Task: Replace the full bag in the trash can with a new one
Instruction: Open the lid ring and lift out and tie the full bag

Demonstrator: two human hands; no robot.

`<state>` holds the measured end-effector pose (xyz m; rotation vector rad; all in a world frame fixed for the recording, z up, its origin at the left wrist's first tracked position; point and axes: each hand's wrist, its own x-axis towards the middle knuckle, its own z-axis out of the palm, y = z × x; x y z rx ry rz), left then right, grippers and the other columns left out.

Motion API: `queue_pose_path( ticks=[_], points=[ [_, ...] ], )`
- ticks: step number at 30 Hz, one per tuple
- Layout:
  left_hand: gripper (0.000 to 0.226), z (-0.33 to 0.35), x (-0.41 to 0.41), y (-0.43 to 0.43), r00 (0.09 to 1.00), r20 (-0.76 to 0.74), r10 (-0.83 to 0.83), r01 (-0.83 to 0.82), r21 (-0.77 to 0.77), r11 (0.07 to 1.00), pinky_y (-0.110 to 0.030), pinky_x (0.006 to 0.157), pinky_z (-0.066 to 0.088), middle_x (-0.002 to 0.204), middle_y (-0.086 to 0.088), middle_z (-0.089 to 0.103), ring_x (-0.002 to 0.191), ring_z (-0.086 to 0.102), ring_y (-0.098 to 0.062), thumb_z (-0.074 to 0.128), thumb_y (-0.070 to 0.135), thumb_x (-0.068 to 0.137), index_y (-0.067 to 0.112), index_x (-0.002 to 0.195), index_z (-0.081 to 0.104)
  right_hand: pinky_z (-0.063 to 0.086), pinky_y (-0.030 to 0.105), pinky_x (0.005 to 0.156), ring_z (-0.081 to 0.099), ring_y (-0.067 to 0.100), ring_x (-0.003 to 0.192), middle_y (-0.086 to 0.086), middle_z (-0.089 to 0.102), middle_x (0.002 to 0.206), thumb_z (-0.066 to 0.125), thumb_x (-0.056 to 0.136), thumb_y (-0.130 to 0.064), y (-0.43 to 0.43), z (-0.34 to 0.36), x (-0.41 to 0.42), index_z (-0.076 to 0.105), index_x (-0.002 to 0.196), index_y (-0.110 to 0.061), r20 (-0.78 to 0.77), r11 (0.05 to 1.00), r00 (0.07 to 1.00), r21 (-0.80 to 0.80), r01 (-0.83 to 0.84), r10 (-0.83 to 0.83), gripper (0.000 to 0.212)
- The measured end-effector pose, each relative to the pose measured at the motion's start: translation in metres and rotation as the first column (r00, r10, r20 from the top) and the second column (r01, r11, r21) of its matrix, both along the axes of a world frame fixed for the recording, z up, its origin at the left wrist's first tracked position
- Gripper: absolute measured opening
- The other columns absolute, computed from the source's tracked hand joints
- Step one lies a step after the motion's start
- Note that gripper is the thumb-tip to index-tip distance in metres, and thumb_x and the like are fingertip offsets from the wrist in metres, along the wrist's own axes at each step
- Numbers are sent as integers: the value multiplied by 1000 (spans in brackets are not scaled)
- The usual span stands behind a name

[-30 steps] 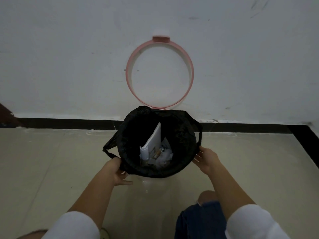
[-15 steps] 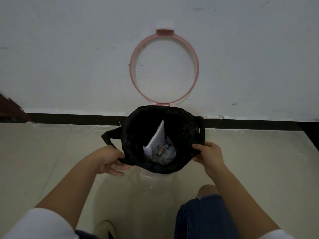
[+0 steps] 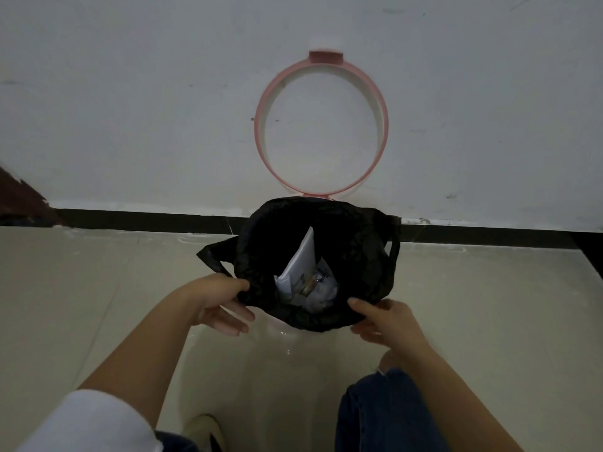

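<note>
A small trash can stands on the floor by the wall, almost wholly wrapped in a black bag (image 3: 359, 256) folded over its rim; only a sliver of pale can wall (image 3: 280, 326) shows at the near side. White paper and crumpled wrappers (image 3: 303, 272) lie inside. The can's pink ring lid (image 3: 321, 125) is flipped up against the wall. My left hand (image 3: 222, 301) pinches the bag's folded edge at the near left rim. My right hand (image 3: 385, 321) grips the bag at the near right rim. Bag handles hang loose at left and right.
A white wall (image 3: 130, 109) with a black baseboard (image 3: 146, 220) runs behind the can. Beige floor tiles (image 3: 98, 305) spread on both sides. My knee in blue jeans (image 3: 385, 415) is at the lower right, a pale shoe (image 3: 202, 429) at the bottom.
Both hands slid along the rim toward the near side of the can and took hold of the bag's folded edge. The view has come closer to the can.
</note>
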<state>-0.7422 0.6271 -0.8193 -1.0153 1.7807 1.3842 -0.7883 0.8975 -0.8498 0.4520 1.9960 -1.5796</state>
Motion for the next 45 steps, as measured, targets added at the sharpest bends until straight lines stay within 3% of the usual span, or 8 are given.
queue_pose_path(
  ticks=[14,19,24,28,31,35,39,45],
  points=[
    [23,-1,2,3,994,-70,-84,85,20,996,-29,52,59,99,-14,75,70,73,-23,42,9,94,5,106,61,54,40,85,70,29,86,21,75,89,71,82,-15,-17,-7,38,74,81,2,-11,993,993,-24,-119,119,17],
    [21,2,3,0,995,-58,-85,85,-8,996,-29,56,60,93,-12,77,73,73,-24,44,9,93,5,101,63,54,36,78,73,26,77,16,74,76,52,89,-10,-13,5,19,60,54,-7,230,923,962,-381,-52,149,36],
    [8,-1,-6,-16,952,-245,181,-233,-202,951,-36,63,57,89,-15,66,78,65,-30,52,6,86,5,83,59,44,28,50,60,20,45,9,63,49,65,84,-38,-4,19,-28,57,54,-7,-63,988,993,126,-92,101,44],
    [9,-9,-13,-25,804,-480,350,-502,-233,833,-44,74,50,83,-17,58,81,58,-34,57,10,82,12,73,57,44,36,67,54,24,67,10,57,76,68,76,-45,7,17,-71,55,76,-8,-398,914,909,309,261,-125,39],
    [20,-12,-17,-23,739,-573,353,-592,-303,747,-38,62,43,63,-10,52,65,52,-29,57,19,84,7,69,55,47,46,89,50,32,108,15,47,122,74,72,-47,9,11,-103,45,121,-2,-145,905,931,223,362,-336,72],
    [24,-9,-24,-27,672,-649,355,-674,-340,656,-32,55,35,63,-8,50,65,48,-27,53,24,85,1,78,56,48,39,71,57,24,82,10,57,92,70,80,-30,10,12,-124,51,99,-8,159,953,939,44,301,-304,35],
    [29,3,-29,-34,608,-723,327,-710,-312,631,-36,74,44,84,-10,63,85,62,-34,61,27,86,0,95,67,52,37,65,58,26,62,10,61,63,63,72,-11,-9,32,-146,63,66,-10,-390,951,902,162,265,-185,5],
    [22,60,-44,-13,388,-832,398,-602,98,792,-17,71,52,91,3,72,83,65,-7,73,25,79,11,95,74,46,18,65,56,2,65,-7,65,71,64,78,-3,-38,105,-118,71,83,-12,-790,931,501,351,-102,353,13]
  ],
)
